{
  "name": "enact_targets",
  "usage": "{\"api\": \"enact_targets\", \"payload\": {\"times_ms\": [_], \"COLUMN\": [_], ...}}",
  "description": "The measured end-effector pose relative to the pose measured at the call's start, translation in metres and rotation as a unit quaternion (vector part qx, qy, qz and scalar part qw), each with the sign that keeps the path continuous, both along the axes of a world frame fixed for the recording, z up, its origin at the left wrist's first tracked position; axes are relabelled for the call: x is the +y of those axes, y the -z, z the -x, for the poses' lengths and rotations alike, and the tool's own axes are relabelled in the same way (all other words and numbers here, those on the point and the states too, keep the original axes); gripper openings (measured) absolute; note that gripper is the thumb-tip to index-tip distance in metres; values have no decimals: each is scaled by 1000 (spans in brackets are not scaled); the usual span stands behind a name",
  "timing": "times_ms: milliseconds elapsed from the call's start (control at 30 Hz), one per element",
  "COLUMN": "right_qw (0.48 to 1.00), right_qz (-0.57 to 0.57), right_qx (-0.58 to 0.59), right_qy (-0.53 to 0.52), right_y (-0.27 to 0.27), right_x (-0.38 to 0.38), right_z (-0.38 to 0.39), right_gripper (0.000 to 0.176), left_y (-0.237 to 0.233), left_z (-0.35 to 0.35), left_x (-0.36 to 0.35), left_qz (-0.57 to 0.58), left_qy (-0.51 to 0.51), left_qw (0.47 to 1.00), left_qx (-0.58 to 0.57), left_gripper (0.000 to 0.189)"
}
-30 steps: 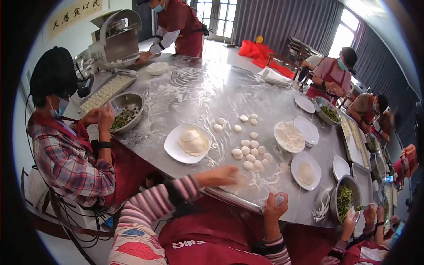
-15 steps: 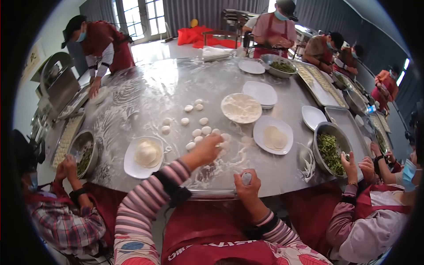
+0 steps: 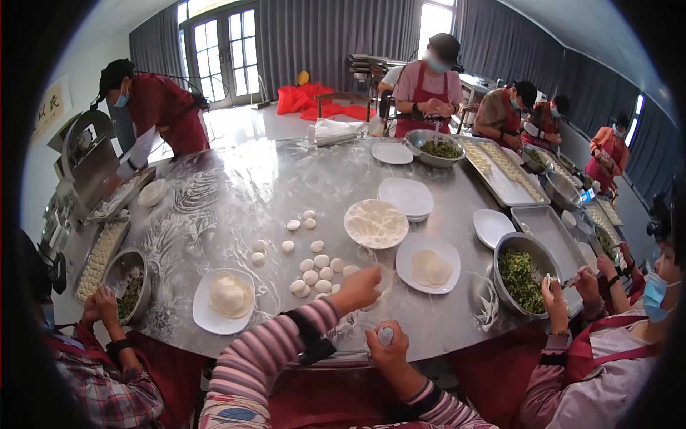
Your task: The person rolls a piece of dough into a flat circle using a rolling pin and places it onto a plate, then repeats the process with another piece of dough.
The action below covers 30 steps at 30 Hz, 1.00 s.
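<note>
left hand (image 3: pixel 361 286): half-curled, touching flat dough (image 3: pixel 384 277)
right hand (image 3: pixel 387 348): fisted around rolling pin (image 3: pixel 386 334)
dough balls (image 3: pixel 318 268): beside left hand

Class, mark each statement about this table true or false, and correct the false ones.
1. The left hand is at the dough pieces. True.
2. The right hand is empty. False: it grips a pale rod.
3. The table is wooden. False: it is shiny metal, dusted with flour.
4. The plate right of the left hand holds flat wrappers. True.
</note>
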State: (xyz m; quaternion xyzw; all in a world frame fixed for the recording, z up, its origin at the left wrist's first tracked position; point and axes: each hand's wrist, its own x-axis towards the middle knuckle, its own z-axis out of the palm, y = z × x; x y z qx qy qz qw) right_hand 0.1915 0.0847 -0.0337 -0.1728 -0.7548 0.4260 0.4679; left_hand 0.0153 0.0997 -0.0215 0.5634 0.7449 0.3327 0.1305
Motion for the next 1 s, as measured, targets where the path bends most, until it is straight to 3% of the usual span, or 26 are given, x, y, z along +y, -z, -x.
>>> {"api": "enact_targets", "payload": {"times_ms": [100,200,267,433,600,700,767,867,1000], "right_qw": [1000,1000,1000,996,998,982,998,992,997], "right_qz": [-8,-11,-7,-86,-65,-171,-39,-90,-25], "right_qx": [1,-8,-17,7,0,-41,4,-11,-67], "right_qy": [10,23,9,14,22,64,48,83,34], "right_y": [-6,-10,-15,-35,-10,-8,-1,1,-9], "right_x": [-4,-5,2,9,20,11,6,23,22], "right_z": [-1,-2,4,34,47,29,22,55,53], "right_gripper": [25,23,21,24,22,20,19,20,21], "left_y": [-12,-8,0,2,-11,-1,4,-3,2], "left_z": [4,3,0,-2,-9,-14,-18,-18,-3], "left_x": [-54,-100,-121,-142,-131,-138,-142,-129,-118], "left_qz": [59,108,118,64,92,76,76,100,86], "left_qy": [34,31,-61,-101,-30,-38,-39,-77,-12], "left_qw": [985,971,986,984,986,990,990,991,989], "left_qx": [-159,-213,-99,-129,-138,-110,-108,-49,-123], "left_gripper": [23,22,17,15,19,17,14,14,12]}}
